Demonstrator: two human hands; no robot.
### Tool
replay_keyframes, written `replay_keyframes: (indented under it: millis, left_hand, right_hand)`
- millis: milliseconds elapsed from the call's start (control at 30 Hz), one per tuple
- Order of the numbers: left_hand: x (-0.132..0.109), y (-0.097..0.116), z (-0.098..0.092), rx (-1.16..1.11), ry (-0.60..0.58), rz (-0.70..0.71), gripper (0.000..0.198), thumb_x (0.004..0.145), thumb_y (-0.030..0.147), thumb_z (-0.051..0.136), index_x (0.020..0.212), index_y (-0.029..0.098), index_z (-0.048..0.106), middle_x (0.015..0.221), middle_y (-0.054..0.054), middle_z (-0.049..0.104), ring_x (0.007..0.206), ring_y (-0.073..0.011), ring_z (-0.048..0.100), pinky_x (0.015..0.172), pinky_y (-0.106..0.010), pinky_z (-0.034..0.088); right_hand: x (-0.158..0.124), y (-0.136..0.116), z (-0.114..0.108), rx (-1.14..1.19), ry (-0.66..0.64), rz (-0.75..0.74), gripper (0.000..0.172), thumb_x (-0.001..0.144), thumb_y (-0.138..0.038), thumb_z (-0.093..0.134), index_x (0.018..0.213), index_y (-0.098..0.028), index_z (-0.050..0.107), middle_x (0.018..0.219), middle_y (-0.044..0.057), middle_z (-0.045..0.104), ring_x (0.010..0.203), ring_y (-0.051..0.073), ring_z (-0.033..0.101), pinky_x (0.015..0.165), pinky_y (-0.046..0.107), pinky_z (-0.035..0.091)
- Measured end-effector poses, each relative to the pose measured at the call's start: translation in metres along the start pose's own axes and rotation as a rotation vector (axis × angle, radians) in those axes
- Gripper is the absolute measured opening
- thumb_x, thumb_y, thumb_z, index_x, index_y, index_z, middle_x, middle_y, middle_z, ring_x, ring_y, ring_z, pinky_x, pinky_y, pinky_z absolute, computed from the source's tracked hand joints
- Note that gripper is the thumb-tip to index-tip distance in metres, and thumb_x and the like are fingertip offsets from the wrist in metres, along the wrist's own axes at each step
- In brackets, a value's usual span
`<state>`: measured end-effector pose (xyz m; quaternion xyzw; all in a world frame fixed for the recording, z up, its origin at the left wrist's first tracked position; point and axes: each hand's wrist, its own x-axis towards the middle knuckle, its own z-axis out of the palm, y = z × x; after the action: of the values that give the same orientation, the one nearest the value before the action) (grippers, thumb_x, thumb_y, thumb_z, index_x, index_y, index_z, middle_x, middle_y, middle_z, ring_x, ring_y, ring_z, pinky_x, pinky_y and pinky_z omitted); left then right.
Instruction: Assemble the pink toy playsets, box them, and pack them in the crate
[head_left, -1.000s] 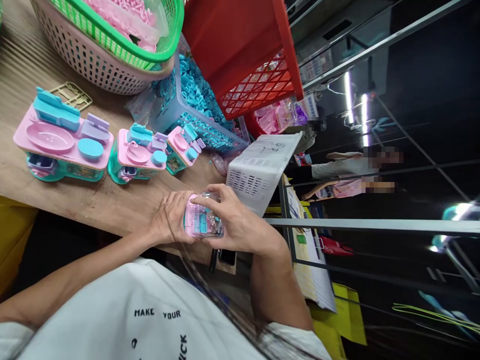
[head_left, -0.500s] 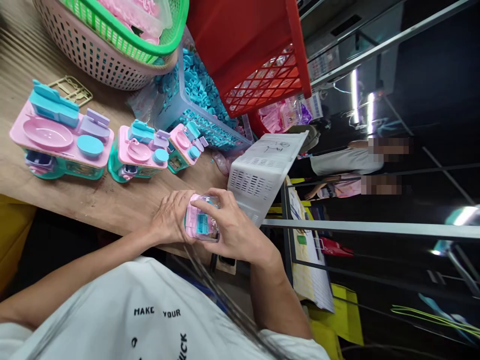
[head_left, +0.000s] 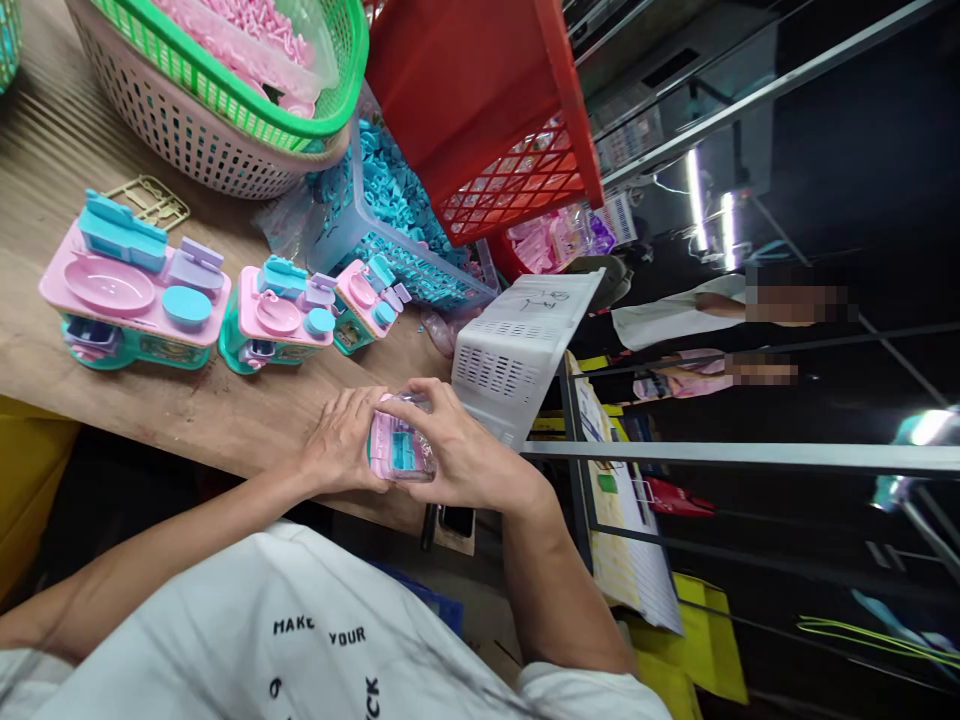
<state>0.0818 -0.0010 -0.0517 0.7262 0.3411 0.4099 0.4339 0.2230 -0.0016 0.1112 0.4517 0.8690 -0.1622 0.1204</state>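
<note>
A small pink-and-blue toy kitchen (head_left: 382, 447) with a clear plastic cover (head_left: 426, 462) over its top is between my hands at the table's front edge. My left hand (head_left: 339, 440) wraps the pink base side. My right hand (head_left: 469, 450) curves round the clear cover, thumb and fingers on opposite sides of it. To the left, three uncovered toy kitchens stand in a row: a near one (head_left: 112, 285), a middle one (head_left: 277, 315) and a far one (head_left: 364, 295). Each bears a pink basin, blue parts and a lilac piece.
Behind the row are a green basket (head_left: 349, 110) in a pale pink basket (head_left: 225, 165), a clear crate (head_left: 420, 285) of blue parts and a tilted red crate (head_left: 480, 100). A white basket (head_left: 499, 365) leans right. A beige frame (head_left: 154, 203) lies at left. Two people stand farther off.
The view has shifted slightly, so the table things sit a little differently in it. Both hands keep their hold on the toy kitchen and its cover, with little visible movement.
</note>
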Motion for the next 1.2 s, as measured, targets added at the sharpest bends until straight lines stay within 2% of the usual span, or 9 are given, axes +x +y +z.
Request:
replay_keyframes:
  millis: [300,433,567,667,767,867,1000,1067,1200]
  left_hand:
    - [0.001,-0.003,-0.001,0.023,0.041,0.046,0.102,0.053,0.038,0.087,0.14,0.023,0.035,0.136,-0.013,0.053,0.123,-0.0353,0.051,0.103,-0.051,0.044]
    - [0.003,-0.011,-0.001,0.07,0.046,0.105,0.103,0.057,0.045,0.087,0.143,0.022,0.033,0.139,-0.014,0.052,0.125,-0.0354,0.051,0.106,-0.051,0.043]
    - [0.005,-0.02,0.001,0.171,0.048,0.164,0.102,0.068,0.054,0.079,0.149,0.019,0.028,0.138,-0.018,0.05,0.125,-0.0374,0.051,0.105,-0.052,0.042]
    - [0.014,-0.019,0.001,0.308,0.113,0.165,0.099,0.075,0.051,0.074,0.154,0.017,0.023,0.144,-0.021,0.042,0.13,-0.0403,0.045,0.108,-0.056,0.04]
    - [0.029,-0.01,-0.006,0.441,0.146,0.119,0.085,0.083,0.046,0.067,0.153,0.018,0.026,0.143,-0.02,0.041,0.131,-0.0401,0.042,0.109,-0.058,0.039]
    - [0.049,0.001,-0.019,0.538,0.027,0.119,0.06,0.091,0.036,0.055,0.146,0.02,0.037,0.135,-0.017,0.049,0.126,-0.0364,0.047,0.107,-0.055,0.043]
    - [0.083,0.006,-0.027,0.673,-0.125,0.142,0.052,0.086,0.034,0.058,0.135,0.02,0.047,0.128,-0.017,0.053,0.123,-0.0364,0.051,0.103,-0.053,0.046]
    - [0.099,0.009,-0.02,0.722,-0.143,0.1,0.053,0.085,0.034,0.06,0.134,0.017,0.048,0.126,-0.018,0.054,0.121,-0.0358,0.053,0.101,-0.051,0.048]
    - [0.124,0.027,-0.004,0.906,-0.122,0.076,0.061,0.083,0.034,0.064,0.136,0.009,0.046,0.127,-0.023,0.054,0.122,-0.0395,0.051,0.102,-0.054,0.044]
  right_hand:
    - [0.007,-0.002,-0.005,-0.026,-0.022,-0.001,0.091,0.065,-0.025,0.083,0.148,-0.021,0.045,0.135,0.017,0.04,0.126,0.036,0.043,0.106,0.057,0.045]
    - [-0.001,0.018,0.014,0.103,0.098,-0.041,0.099,0.07,-0.037,0.086,0.154,-0.021,0.037,0.139,0.018,0.039,0.134,0.034,0.038,0.113,0.056,0.039]
    - [0.0,0.028,0.041,0.239,0.314,-0.038,0.102,0.068,-0.048,0.087,0.154,-0.028,0.036,0.143,0.014,0.039,0.139,0.033,0.038,0.116,0.056,0.036]
    - [0.011,0.026,0.051,0.222,0.553,0.111,0.102,0.068,-0.05,0.086,0.154,-0.028,0.036,0.149,0.013,0.034,0.142,0.033,0.035,0.119,0.053,0.034]
    - [0.009,0.024,0.057,0.12,0.761,0.357,0.089,0.079,-0.054,0.077,0.153,-0.023,0.039,0.153,0.015,0.031,0.146,0.031,0.031,0.123,0.049,0.03]
    - [-0.02,0.027,0.075,0.059,0.896,0.567,0.064,0.09,-0.052,0.065,0.145,-0.023,0.051,0.149,0.016,0.039,0.143,0.032,0.034,0.122,0.049,0.031]
    - [-0.076,0.044,0.112,0.106,1.027,0.916,0.052,0.09,-0.041,0.064,0.136,-0.019,0.059,0.14,0.02,0.045,0.133,0.038,0.041,0.112,0.058,0.037]
    - [-0.091,0.049,0.128,0.107,1.085,0.949,0.048,0.09,-0.038,0.063,0.134,-0.02,0.06,0.138,0.019,0.048,0.131,0.038,0.042,0.109,0.06,0.038]
    - [-0.085,0.043,0.15,0.056,1.05,0.759,0.041,0.094,-0.034,0.06,0.133,-0.024,0.061,0.137,0.015,0.055,0.128,0.036,0.047,0.105,0.057,0.042]
